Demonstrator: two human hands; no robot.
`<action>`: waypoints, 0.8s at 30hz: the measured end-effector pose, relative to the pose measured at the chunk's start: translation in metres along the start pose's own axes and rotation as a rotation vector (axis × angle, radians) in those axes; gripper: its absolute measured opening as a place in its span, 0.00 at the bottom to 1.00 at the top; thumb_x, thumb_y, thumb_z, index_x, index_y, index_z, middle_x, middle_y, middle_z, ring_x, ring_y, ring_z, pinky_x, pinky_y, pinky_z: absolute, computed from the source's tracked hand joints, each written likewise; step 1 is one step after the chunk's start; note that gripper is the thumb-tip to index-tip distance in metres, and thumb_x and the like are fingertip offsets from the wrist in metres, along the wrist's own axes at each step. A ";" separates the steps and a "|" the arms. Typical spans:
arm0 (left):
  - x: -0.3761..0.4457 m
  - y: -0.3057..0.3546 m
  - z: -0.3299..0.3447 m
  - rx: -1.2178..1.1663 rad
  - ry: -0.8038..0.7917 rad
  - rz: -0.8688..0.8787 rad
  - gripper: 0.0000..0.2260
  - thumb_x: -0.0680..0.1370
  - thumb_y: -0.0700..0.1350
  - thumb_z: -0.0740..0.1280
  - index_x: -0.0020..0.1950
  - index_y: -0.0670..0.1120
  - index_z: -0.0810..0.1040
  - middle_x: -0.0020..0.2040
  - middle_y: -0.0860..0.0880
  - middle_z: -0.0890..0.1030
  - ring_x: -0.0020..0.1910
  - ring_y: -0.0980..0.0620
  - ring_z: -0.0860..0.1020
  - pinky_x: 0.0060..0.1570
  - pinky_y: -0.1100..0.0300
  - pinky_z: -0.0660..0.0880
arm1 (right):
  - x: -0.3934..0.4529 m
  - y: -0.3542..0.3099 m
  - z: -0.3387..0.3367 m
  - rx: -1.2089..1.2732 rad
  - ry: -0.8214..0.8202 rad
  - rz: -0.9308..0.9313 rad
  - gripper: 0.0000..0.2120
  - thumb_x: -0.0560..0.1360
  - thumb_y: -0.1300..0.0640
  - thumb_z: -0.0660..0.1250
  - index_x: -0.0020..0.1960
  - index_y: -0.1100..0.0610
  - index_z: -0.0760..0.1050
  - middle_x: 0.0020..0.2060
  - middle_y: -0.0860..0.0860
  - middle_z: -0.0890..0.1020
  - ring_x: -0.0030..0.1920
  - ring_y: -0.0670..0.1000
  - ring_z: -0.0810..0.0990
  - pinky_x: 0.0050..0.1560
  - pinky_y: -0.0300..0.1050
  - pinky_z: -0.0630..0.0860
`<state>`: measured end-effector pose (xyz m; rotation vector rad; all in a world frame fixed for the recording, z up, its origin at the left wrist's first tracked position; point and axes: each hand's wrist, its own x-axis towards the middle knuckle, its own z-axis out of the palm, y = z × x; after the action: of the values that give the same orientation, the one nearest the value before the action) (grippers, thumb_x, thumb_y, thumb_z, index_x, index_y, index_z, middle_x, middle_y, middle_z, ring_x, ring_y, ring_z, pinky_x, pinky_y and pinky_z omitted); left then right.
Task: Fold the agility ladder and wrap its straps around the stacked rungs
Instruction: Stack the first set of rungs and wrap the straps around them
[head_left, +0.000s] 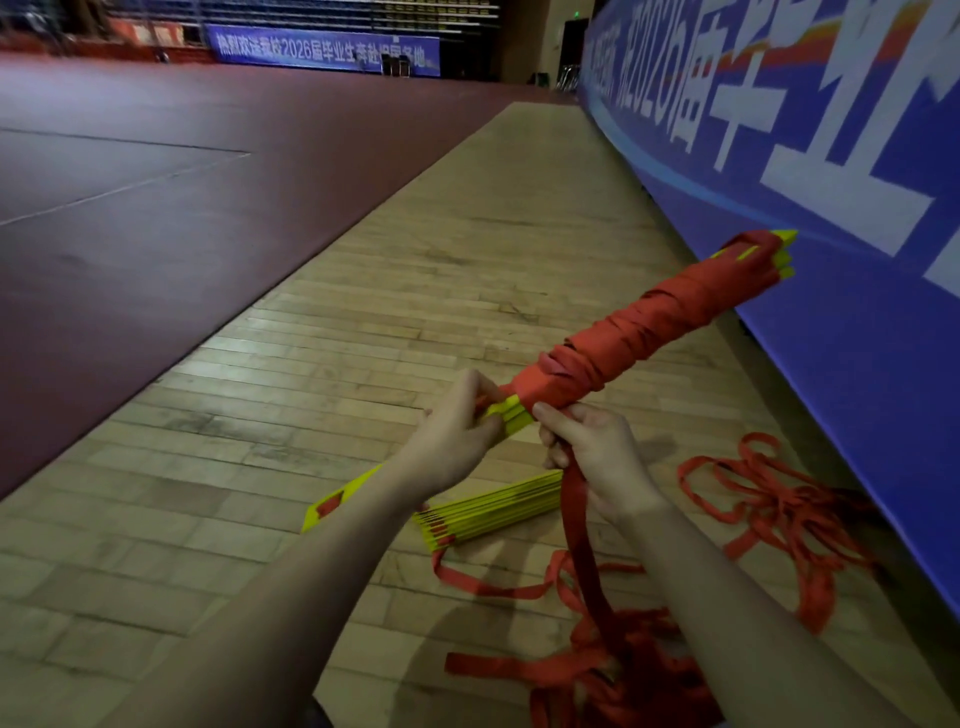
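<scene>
I hold a bundle of stacked yellow rungs (511, 414) in the air, pointing up and right toward the banner. Red strap wraps (654, 322) cover most of its length. My left hand (457, 436) grips the bare yellow near end. My right hand (592, 454) grips the red strap (576, 519) just under the bundle; the strap hangs down to a loose red pile (613, 670) on the floor. A second stack of yellow rungs (493, 512) lies on the floor below my hands, partly hidden by my left forearm.
More loose red strap (779, 504) lies tangled on the wooden floor (415, 291) at the right, by the foot of a blue banner wall (857, 338). A dark red court surface (156, 208) stretches to the left.
</scene>
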<state>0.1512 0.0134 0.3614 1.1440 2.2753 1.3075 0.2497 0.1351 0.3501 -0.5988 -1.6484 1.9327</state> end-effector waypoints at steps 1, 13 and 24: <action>0.000 -0.001 -0.004 -0.085 -0.016 0.006 0.11 0.76 0.44 0.65 0.56 0.54 0.68 0.47 0.50 0.77 0.46 0.50 0.75 0.55 0.47 0.72 | -0.001 0.001 -0.001 0.012 -0.006 -0.001 0.13 0.75 0.62 0.67 0.33 0.60 0.72 0.25 0.51 0.72 0.20 0.45 0.66 0.26 0.39 0.70; 0.002 -0.006 -0.011 -0.237 -0.089 -0.126 0.17 0.69 0.49 0.76 0.54 0.45 0.77 0.47 0.47 0.81 0.43 0.53 0.80 0.43 0.58 0.77 | 0.007 0.005 -0.003 0.087 -0.027 0.004 0.13 0.75 0.61 0.67 0.33 0.61 0.73 0.25 0.52 0.73 0.22 0.45 0.65 0.26 0.38 0.69; 0.005 -0.008 -0.010 -0.019 0.226 -0.047 0.19 0.66 0.46 0.76 0.56 0.47 0.80 0.46 0.50 0.80 0.43 0.52 0.80 0.43 0.59 0.77 | 0.004 -0.006 -0.007 -0.012 -0.211 0.117 0.09 0.78 0.60 0.62 0.49 0.66 0.76 0.28 0.52 0.78 0.22 0.47 0.73 0.28 0.39 0.74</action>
<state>0.1378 0.0090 0.3610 0.9738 2.4239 1.5047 0.2516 0.1434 0.3552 -0.5212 -1.7886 2.1337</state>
